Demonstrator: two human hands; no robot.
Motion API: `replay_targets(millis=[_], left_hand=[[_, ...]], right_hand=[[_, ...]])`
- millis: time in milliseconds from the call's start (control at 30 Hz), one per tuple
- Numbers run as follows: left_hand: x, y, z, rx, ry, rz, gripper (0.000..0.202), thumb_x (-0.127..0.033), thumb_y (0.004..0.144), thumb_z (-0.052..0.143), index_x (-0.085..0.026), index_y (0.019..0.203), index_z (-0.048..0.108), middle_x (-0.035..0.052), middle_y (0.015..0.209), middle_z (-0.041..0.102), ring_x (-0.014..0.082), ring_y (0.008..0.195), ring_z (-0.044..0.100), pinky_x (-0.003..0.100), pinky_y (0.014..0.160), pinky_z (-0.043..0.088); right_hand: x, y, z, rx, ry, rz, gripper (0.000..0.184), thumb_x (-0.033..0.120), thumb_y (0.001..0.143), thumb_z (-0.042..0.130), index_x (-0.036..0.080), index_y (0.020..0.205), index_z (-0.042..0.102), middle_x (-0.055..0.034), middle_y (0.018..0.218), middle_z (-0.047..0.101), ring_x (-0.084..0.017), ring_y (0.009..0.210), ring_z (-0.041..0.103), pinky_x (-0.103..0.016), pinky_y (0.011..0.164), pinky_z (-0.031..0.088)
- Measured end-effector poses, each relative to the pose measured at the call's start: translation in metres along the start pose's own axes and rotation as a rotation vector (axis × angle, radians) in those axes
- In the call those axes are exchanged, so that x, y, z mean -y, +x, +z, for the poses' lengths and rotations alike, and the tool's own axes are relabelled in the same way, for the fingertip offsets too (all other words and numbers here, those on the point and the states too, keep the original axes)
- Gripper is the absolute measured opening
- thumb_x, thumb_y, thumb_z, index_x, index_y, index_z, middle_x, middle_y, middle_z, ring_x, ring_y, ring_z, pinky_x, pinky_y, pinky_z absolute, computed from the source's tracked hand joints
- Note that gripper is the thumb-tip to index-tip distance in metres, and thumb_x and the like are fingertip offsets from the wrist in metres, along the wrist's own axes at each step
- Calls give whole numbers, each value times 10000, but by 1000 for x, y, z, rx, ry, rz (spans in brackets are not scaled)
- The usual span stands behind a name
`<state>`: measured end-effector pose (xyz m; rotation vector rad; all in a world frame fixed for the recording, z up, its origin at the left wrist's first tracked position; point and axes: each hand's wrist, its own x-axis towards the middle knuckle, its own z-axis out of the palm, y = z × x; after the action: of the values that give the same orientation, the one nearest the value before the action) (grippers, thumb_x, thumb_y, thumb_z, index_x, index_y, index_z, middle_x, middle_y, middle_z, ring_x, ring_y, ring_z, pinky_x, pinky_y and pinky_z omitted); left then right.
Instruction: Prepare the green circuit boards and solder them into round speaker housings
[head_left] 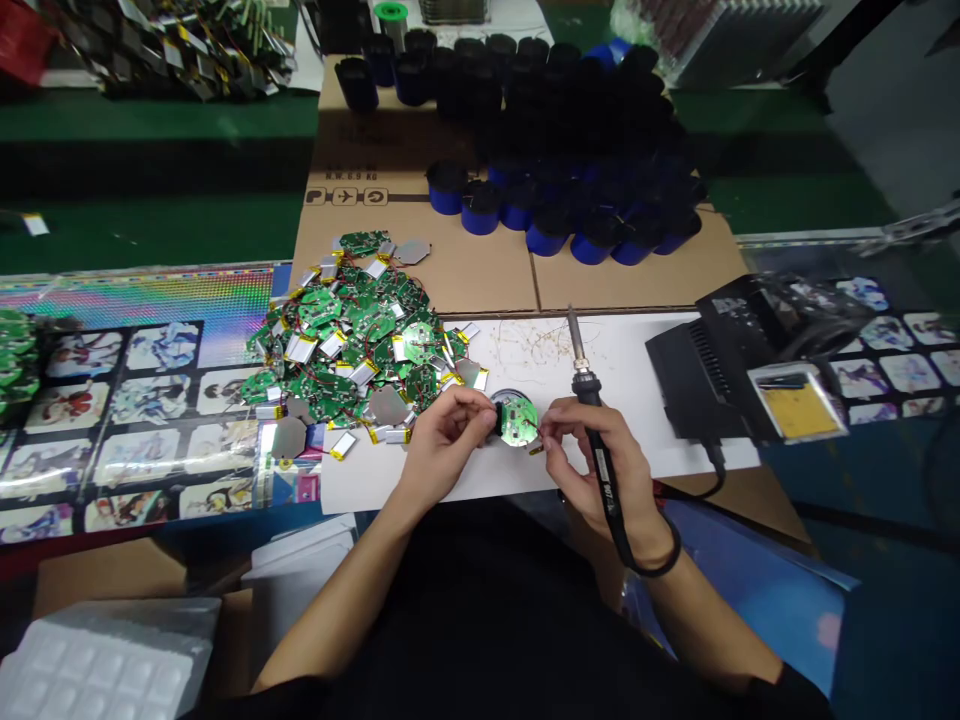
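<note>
My left hand (pixel 448 437) pinches the left edge of a round green circuit board (pixel 517 418) that sits on a white sheet (pixel 637 355). My right hand (pixel 592 455) is closed too. Its fingertips touch the board's right edge, and a soldering iron (pixel 587 390) rests in the hand with its metal tip pointing up and away from me. The iron's black cable runs back over my right wrist.
A heap of green circuit boards with small batteries (pixel 352 335) lies left of the hands. Blue and black cylinders (pixel 570 170) crowd the cardboard behind. A black soldering station (pixel 750 355) with a yellow sponge stands right. Picture sheets (pixel 127 420) cover the left.
</note>
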<state>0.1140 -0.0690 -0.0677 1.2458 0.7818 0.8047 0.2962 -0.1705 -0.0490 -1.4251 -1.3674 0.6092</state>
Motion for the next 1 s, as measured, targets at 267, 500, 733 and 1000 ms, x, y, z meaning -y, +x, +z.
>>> replay_targets(millis=[267, 500, 733, 1000], left_hand=[[-11, 0, -4, 179, 615, 474, 35, -182, 1001, 644, -206, 1001, 670, 87, 1086, 713, 213, 1056, 657, 380, 978, 484], [-10, 5, -10, 263, 707, 492, 61, -195, 1021, 600, -211, 1028, 658, 98, 1112, 737, 227, 1065, 663, 396, 987, 492], [-9, 5, -11, 265, 694, 476, 51, -182, 1009, 609, -216, 1023, 644, 87, 1116, 722, 226, 1077, 663, 379, 985, 479], [-10, 4, -8, 252, 664, 456, 57, -155, 992, 632, -209, 1010, 634, 82, 1116, 712, 214, 1076, 655, 365, 994, 481]], right_hand=[[-8, 9, -3, 44, -196, -51, 351, 93, 968, 631, 281, 1264, 630, -43, 1060, 701, -193, 873, 705, -362, 839, 617], [-13, 10, -10, 137, -263, -210, 487, 100, 941, 661, 298, 1375, 569, -78, 1198, 730, -267, 1097, 725, -442, 917, 641], [-13, 31, -27, 77, -397, -282, 479, 51, 940, 623, 314, 1340, 599, -75, 1152, 727, -254, 1038, 736, -435, 898, 649], [-29, -1, -9, 80, -204, -184, 524, 117, 909, 743, 308, 1355, 544, -89, 1224, 709, -259, 1106, 740, -445, 923, 653]])
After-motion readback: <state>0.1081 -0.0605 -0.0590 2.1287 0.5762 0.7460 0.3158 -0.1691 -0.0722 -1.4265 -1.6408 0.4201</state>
